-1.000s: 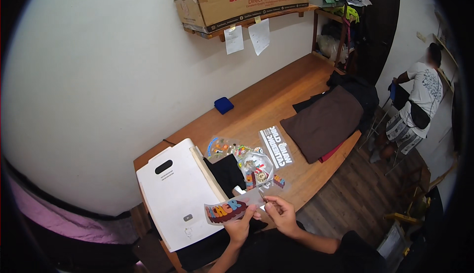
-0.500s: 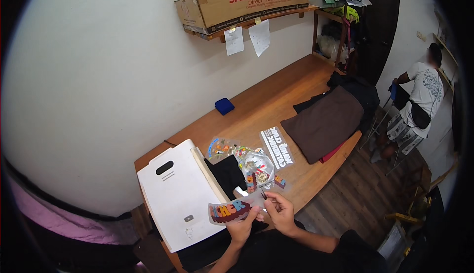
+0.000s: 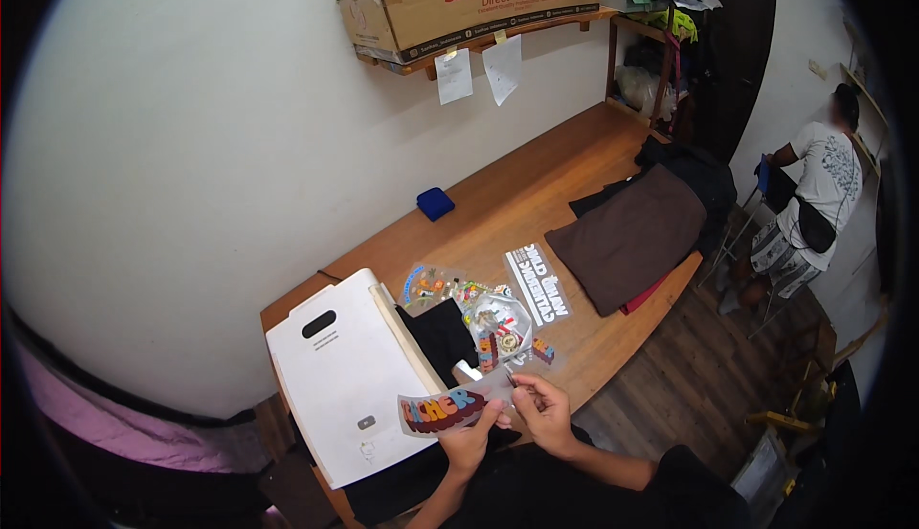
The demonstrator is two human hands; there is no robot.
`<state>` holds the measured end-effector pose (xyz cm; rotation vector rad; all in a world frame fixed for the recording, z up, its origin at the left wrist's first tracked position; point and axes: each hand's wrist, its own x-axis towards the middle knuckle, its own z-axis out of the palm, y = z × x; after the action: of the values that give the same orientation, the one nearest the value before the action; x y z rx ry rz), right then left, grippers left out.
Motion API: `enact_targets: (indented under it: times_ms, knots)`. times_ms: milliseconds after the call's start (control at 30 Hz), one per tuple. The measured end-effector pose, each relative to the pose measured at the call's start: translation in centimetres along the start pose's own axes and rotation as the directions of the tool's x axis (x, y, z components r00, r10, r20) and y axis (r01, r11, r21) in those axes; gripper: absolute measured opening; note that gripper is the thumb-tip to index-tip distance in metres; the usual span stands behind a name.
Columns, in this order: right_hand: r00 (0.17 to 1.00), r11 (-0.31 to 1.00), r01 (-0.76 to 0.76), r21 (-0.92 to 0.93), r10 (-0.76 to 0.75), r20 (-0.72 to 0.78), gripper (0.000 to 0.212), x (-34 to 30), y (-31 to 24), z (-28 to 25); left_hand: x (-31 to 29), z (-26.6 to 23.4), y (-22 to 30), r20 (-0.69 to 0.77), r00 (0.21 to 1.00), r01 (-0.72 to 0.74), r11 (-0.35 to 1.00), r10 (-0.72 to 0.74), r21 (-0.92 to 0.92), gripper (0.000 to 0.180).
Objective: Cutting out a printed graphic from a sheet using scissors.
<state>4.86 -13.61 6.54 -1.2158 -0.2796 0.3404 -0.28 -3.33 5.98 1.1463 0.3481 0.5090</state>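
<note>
My left hand (image 3: 466,443) pinches a clear transfer film (image 3: 442,412) printed with bold coloured letters on a dark maroon backing shape. Close beside it, my right hand (image 3: 543,417) is closed around small scissors (image 3: 512,379); only their dark blades show, at the film's right edge, and the handles are hidden in the fingers. Just beyond both hands sits a clear plastic pack (image 3: 500,321) of colourful pieces. More printed films lie around it, among them a white-lettered sheet (image 3: 537,285) and a multicoloured one (image 3: 436,286).
A white heat-press-like machine lid (image 3: 349,376) stands at left, black cloth (image 3: 437,337) next to it. Folded dark garments (image 3: 632,237) are stacked at right on the wooden table (image 3: 565,170). A blue folded cloth (image 3: 436,204) lies near the wall. Another person (image 3: 814,184) stands far right.
The scissor blades, apart and visible before, now show less and look nearer together at the film's edge. The film has shifted slightly left; both hands stay almost in place.
</note>
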Motion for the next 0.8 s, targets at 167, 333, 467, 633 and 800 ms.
enact_targets:
  times_ms: [167,333,467,633,800]
  knots:
    - [1.000,1.000,0.017,-0.014,-0.017,-0.002,0.023,0.09,0.07,0.07,-0.04,-0.15,-0.03,-0.016,0.999,0.036,0.999,-0.035,0.008,0.026]
    - [1.000,1.000,0.002,-0.030,-0.003,-0.020,0.023,0.15,-0.20,0.24,0.03,0.02,0.12,-0.004,1.000,0.020,1.000,-0.020,-0.011,0.026]
    - [0.999,0.999,-0.034,0.006,0.034,-0.018,0.024,0.18,0.26,0.06,-0.03,-0.11,0.30,-0.001,0.999,0.050,0.998,-0.050,0.028,0.025]
    - [1.000,1.000,0.009,0.027,-0.008,-0.029,0.025,0.41,-0.23,0.32,-0.06,-0.18,0.11,0.000,0.998,0.067,0.996,-0.067,0.052,0.022]
    - [1.000,0.998,0.009,0.068,-0.008,-0.027,0.024,0.53,-0.13,0.22,0.09,-0.09,0.12,0.021,0.999,0.039,0.998,-0.040,0.048,0.020]
